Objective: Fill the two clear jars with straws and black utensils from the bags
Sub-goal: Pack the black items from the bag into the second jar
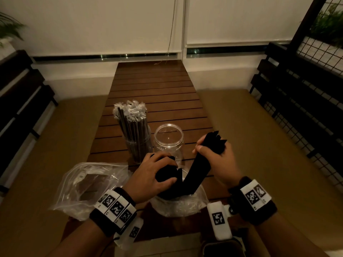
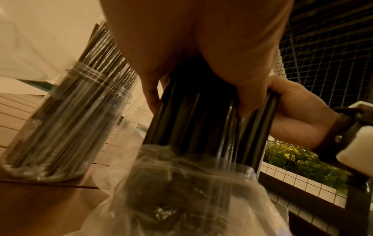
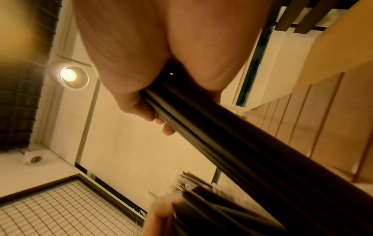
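Note:
Two clear jars stand on the slatted wooden table [image 1: 159,89]. The left jar [image 1: 139,147] is packed with wrapped straws [image 1: 132,119]; the right jar [image 1: 168,140] holds nothing. Near the front edge a clear bag [image 1: 178,204] holds black utensils. My left hand [image 1: 157,173] grips a bunch of black utensils [image 1: 167,173] at the bag's mouth. My right hand [image 1: 213,153] grips another bundle of black utensils [image 1: 199,169], which slants up out of the bag with its tips [image 1: 215,136] above the hand. In the left wrist view the utensil handles [image 2: 201,115] stand in the bag [image 2: 181,191].
A limp clear bag [image 1: 87,186] lies at the table's front left. Dark slatted benches [image 1: 297,101] run along both sides, with a wire grid panel [image 1: 319,51] at the right. White blinds [image 1: 111,25] cover the far wall.

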### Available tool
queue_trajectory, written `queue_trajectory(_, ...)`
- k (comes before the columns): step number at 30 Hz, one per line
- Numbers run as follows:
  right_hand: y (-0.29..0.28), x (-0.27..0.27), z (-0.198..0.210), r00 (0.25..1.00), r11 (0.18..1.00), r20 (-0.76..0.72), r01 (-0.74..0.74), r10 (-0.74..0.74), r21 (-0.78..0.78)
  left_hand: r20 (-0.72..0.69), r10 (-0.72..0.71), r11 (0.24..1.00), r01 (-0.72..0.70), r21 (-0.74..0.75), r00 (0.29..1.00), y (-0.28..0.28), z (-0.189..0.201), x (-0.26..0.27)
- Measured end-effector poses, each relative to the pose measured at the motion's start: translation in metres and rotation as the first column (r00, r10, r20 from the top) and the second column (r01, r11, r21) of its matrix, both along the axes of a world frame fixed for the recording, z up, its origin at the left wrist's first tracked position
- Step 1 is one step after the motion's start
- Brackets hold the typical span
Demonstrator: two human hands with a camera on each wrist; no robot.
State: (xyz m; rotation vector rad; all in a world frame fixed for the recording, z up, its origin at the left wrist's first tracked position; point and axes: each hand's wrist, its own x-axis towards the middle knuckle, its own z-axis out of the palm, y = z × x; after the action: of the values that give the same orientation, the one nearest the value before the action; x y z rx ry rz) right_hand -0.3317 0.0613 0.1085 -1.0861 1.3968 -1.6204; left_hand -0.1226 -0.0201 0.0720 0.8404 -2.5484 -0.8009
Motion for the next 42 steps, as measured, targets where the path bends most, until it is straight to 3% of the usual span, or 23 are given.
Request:
queue_trajectory(6, -0.012, -0.018, 0.045, 1.000, 0.998, -0.019, 0.015, -0.016, -0.059, 0.002, -0.005, 1.000, 0.005, 0.020, 1.000, 0.001, -0.002, 0.003)
queue_trajectory(14, -0.070, -0.024, 0.093, 0.991, 0.981, 0.125, 0.060, -0.037, -0.186, 0.022, -0.001, 0.999, 0.000, 0.043, 1.000, 0.005, 0.002, 0.006)
queue_trajectory(17, -0.098, -0.015, 0.086, 0.993, 0.988, 0.112, 0.043, -0.027, -0.146, 0.047, -0.006, 0.999, 0.004, 0.038, 0.999, 0.005, 0.002, 0.005)
queue_trajectory(24, -0.137, -0.010, 0.040, 0.994, 0.998, -0.100, 0.034, -0.039, -0.049, 0.056, -0.009, 0.999, 0.008, 0.032, 0.998, 0.006, 0.004, 0.004)
queue_trajectory(34, -0.147, -0.003, -0.013, 0.933, 0.982, -0.332, -0.080, 0.135, 0.173, 0.070, 0.002, 1.000, -0.002, 0.007, 0.998, 0.006, 0.000, 0.002)
queue_trajectory(39, -0.140, -0.006, -0.006, 0.929, 0.972, -0.323, -0.118, 0.180, 0.203, 0.091, 0.006, 1.000, -0.006, 0.006, 0.996, 0.006, -0.002, 0.002)
queue_trajectory(42, -0.123, -0.021, 0.018, 0.937, 0.989, -0.331, -0.073, 0.111, 0.128, 0.079, 0.008, 1.000, -0.009, 0.015, 0.997, 0.005, -0.002, 0.002)
